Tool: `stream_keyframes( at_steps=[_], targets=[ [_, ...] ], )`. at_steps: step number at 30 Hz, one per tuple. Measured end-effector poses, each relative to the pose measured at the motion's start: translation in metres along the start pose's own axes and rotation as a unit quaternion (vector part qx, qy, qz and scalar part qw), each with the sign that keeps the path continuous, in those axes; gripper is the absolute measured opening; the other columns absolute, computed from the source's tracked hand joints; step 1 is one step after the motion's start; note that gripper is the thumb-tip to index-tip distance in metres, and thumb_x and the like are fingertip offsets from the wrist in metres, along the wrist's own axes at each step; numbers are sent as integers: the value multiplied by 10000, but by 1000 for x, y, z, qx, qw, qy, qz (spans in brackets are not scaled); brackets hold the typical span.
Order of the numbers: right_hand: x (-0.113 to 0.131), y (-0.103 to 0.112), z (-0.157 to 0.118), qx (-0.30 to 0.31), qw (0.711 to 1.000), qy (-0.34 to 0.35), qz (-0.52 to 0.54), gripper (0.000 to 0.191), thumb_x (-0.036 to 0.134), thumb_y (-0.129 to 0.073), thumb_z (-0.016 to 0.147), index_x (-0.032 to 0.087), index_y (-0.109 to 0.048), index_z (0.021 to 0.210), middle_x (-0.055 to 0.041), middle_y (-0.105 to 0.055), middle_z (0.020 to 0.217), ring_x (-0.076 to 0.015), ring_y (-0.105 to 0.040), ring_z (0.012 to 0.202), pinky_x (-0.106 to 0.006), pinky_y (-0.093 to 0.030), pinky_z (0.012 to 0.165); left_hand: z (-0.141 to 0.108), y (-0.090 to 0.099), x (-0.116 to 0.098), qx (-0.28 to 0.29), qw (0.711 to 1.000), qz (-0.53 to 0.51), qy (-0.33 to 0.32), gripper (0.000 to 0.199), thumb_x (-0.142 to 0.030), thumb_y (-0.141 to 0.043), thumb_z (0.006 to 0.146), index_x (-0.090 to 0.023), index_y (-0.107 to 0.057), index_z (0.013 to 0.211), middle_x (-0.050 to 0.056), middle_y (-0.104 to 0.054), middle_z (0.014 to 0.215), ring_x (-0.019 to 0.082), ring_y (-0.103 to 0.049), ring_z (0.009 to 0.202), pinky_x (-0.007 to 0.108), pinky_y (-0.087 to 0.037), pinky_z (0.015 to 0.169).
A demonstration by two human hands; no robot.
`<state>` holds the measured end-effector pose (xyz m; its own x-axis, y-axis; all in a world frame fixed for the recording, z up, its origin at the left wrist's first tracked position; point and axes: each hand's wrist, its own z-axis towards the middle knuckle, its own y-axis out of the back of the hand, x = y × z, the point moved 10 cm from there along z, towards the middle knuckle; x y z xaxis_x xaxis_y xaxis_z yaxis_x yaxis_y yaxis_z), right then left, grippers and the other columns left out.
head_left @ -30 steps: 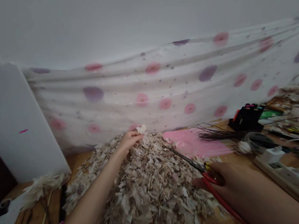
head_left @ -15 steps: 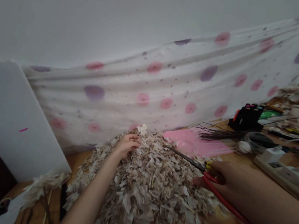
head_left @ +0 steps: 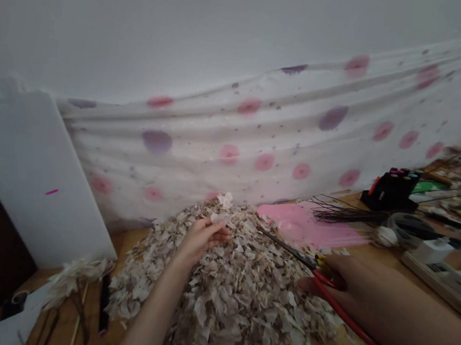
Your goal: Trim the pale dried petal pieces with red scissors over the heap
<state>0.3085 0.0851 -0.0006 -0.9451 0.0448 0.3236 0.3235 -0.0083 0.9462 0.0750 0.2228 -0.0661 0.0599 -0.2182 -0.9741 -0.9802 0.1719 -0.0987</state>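
A large heap of pale, dry petal-like flakes (head_left: pixel 239 302) lies on the wooden table. Above its upper part is my left hand (head_left: pixel 204 239), with a thin pale flake (head_left: pixel 220 218) pinched between thumb and fingers. My right hand (head_left: pixel 347 279) is at the heap's right side, its fingers around the red handles of long dark-bladed scissors (head_left: pixel 304 258). The blades point left, toward the top of the heap, and look nearly closed. Something small and yellow shows by the right fingers.
A pink mat (head_left: pixel 311 227) lies behind the heap, with dark thin twigs (head_left: pixel 343 214) at its right. Further right are a black pen holder (head_left: pixel 392 189) and a power strip (head_left: pixel 444 282). A white board (head_left: pixel 44 183) leans at the left, near a pale dried flower (head_left: pixel 74 282).
My left hand has turned and moved slightly right and down, and a flake now shows in its fingers. The view has shifted a little left. My right hand still holds the scissors.
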Motion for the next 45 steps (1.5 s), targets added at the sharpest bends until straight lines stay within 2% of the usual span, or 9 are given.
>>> stream_keyframes(
  at_steps=[4, 8, 11, 14, 16, 20, 24, 33, 45],
  targets=[
    [25, 31, 4, -106, 986, 47, 118, 536, 666, -465, 833, 199, -589, 602, -93, -648, 618, -230, -570, 534, -311, -343, 501, -36, -22, -11, 20, 996, -76, -32, 407, -453, -857, 649, -121, -719, 840, 23, -724, 649, 125, -663, 561, 224, -528, 583],
    [36, 61, -1, -289, 890, 63, 348, 459, 641, -570, 860, 189, -607, 791, -61, -668, 710, -204, -624, 630, -292, -474, 557, -72, -51, -25, 59, 987, -131, -71, 516, -571, -843, 602, -120, -737, 830, 25, -717, 614, 132, -660, 559, 229, -536, 590],
    [62, 47, 3, -251, 848, 120, 451, 408, 535, -776, 742, 177, -614, 851, -91, -706, 920, -213, -678, 775, -287, -549, 649, -95, -62, -37, 70, 981, -133, -125, 410, -540, -742, 765, -133, -735, 817, 23, -706, 600, 133, -651, 564, 228, -526, 600],
    [87, 21, 6, -145, 815, 134, 545, 351, 444, -785, 767, 190, -572, 884, -29, -669, 786, -158, -631, 614, -247, -522, 541, -112, -61, -48, 48, 981, -54, -180, 358, -494, -661, 856, -148, -722, 788, 43, -724, 662, 159, -667, 649, 239, -511, 642],
    [98, 16, 2, -128, 801, 139, 569, 344, 409, -752, 812, 201, -480, 781, 8, -617, 721, -129, -589, 594, -220, -499, 536, -118, -58, -53, 39, 980, 0, -194, 359, -489, -617, 886, -154, -722, 806, 62, -740, 723, 184, -678, 723, 249, -505, 665],
    [97, 29, -7, -207, 815, 115, 528, 405, 415, -703, 842, 203, -395, 687, 7, -586, 691, -127, -569, 585, -215, -485, 530, -124, -59, -58, 69, 979, 72, -178, 307, -445, -587, 889, -166, -712, 857, 78, -746, 823, 209, -682, 792, 281, -510, 724],
    [97, 41, -7, -247, 824, 125, 494, 452, 426, -751, 774, 197, -395, 619, -11, -586, 671, -142, -575, 591, -225, -488, 531, -127, -46, -66, 25, 980, 70, -186, 206, -385, -662, 822, -198, -638, 905, 54, -730, 843, 213, -675, 812, 285, -497, 721],
    [100, 31, 6, -184, 878, 130, 422, 411, 371, -756, 767, 191, -419, 614, 1, -563, 617, -131, -543, 541, -216, -471, 498, -120, -32, -74, 4, 973, -6, -231, 179, -358, -633, 852, -190, -657, 794, 25, -678, 832, 166, -625, 787, 255, -456, 706],
    [96, 24, 3, -199, 880, 89, 422, 416, 419, -729, 794, 196, -423, 621, -5, -557, 668, -120, -488, 550, -203, -432, 472, -114, -25, -75, -6, 978, 19, -209, 158, -325, -669, 829, -189, -704, 758, 19, -705, 738, 162, -621, 714, 247, -445, 656]
  ],
)
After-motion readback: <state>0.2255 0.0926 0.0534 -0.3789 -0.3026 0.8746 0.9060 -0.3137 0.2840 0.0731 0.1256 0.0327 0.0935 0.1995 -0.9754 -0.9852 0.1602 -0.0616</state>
